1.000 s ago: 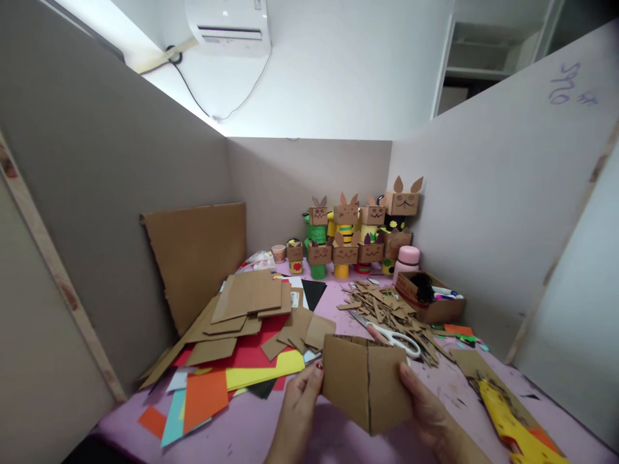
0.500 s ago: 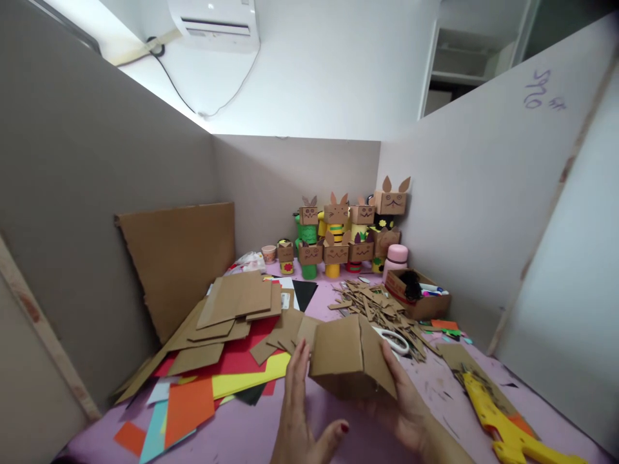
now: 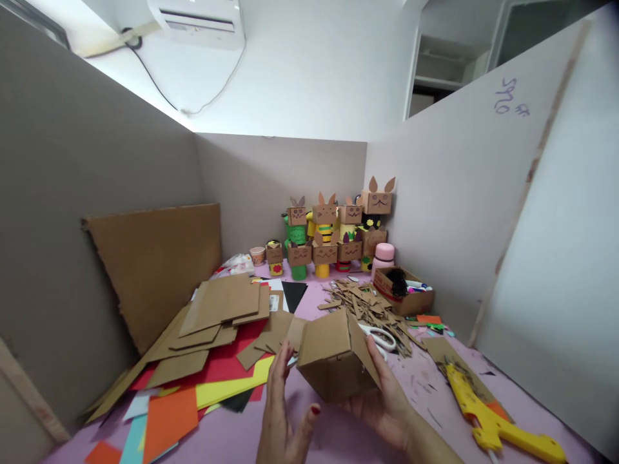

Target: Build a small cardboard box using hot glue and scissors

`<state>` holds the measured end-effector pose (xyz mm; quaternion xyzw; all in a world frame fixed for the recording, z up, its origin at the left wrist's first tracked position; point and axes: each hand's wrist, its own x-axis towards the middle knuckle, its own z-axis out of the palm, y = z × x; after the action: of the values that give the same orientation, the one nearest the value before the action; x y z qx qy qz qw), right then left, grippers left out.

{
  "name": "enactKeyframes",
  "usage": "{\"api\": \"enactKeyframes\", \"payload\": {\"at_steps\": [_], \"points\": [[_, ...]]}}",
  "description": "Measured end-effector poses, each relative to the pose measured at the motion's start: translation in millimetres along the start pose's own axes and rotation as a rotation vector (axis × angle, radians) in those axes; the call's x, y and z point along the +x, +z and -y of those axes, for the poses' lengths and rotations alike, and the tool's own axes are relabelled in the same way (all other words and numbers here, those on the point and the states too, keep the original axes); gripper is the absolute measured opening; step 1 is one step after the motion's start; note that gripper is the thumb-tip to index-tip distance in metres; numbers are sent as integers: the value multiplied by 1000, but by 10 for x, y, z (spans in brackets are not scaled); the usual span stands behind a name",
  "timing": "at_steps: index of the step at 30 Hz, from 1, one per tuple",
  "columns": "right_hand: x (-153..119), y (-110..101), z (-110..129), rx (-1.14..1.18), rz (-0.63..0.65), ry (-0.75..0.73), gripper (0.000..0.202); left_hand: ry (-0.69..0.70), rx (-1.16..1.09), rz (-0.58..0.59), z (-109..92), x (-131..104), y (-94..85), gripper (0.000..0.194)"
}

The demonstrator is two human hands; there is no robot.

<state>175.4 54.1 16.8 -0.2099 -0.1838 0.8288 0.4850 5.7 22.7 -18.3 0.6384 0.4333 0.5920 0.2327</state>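
Observation:
A small brown cardboard box (image 3: 325, 345) is held up over the purple tabletop, tilted with one edge toward me. My right hand (image 3: 389, 403) grips it from the right side and below; some of those fingers are hidden behind it. Beside its left face, my left hand (image 3: 283, 412) is open, thumb spread away from upright fingers. Whether those fingertips touch the cardboard I cannot tell. Just behind the box lie white-handled scissors (image 3: 384, 338), partly covered by it. To the right rests a yellow glue gun (image 3: 488, 415) on a cardboard strip (image 3: 447, 351).
Cardboard sheets (image 3: 220, 303) and coloured paper (image 3: 171, 415) pile up on the left. Cardboard scraps (image 3: 365, 303) lie behind the box. Several cardboard animal figures (image 3: 324, 251) stand at the back, near a pink bottle (image 3: 383, 254) and an open carton (image 3: 411, 299). Grey partitions (image 3: 280, 174) enclose the table.
The whole view has shifted, so everything sits further left. The box has tipped slightly, showing more of its near face. Both hands keep about the same hold and pose.

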Motion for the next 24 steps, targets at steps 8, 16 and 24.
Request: {"api": "enactKeyframes", "payload": {"at_steps": [8, 16, 24], "points": [[29, -123, -39, -263, -131, -288, 77, -67, -184, 47, 39, 68, -34, 85], [-48, -129, -69, -828, 160, -635, 113, -224, -270, 126, -108, 100, -6, 121], [88, -335, 130, -1255, -94, -787, 82, -234, -104, -154, -296, 188, -56, 105]]}}
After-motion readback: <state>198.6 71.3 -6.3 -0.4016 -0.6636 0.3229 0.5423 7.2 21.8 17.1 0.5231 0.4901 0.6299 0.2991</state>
